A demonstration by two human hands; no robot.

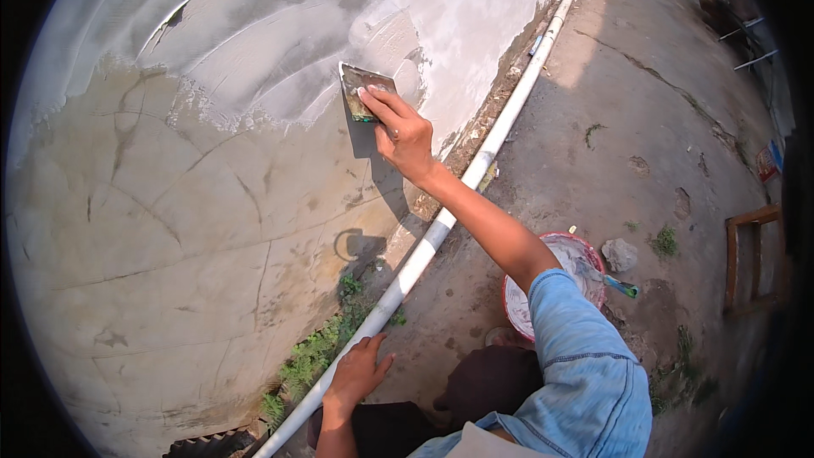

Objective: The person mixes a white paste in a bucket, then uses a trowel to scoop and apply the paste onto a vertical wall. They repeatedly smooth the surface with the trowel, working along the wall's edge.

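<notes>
My right hand [405,134] grips a wide putty knife [366,85], its fingers pressed over the blade. The knife lies at the wall [195,229], by the lower edge of a wet, pale coat of plaster [280,42] with curved strokes. Beneath that coat the wall is bare, tan and cracked. Down low, my left hand [356,373] holds nothing; its fingers are apart, beside the white pipe [415,265] and close to my dark-trousered leg. Whether it touches the pipe I cannot tell. Partly behind my right arm stands a red-rimmed bucket [511,309] of white paste.
A tool with a green-blue handle [623,287] rests in the bucket, next to a pale stone [620,254]. Green weeds [309,360] grow along the wall's foot. The pipe runs the length of the wall. A wooden frame [754,259] stands at the far right on cracked concrete ground [619,119].
</notes>
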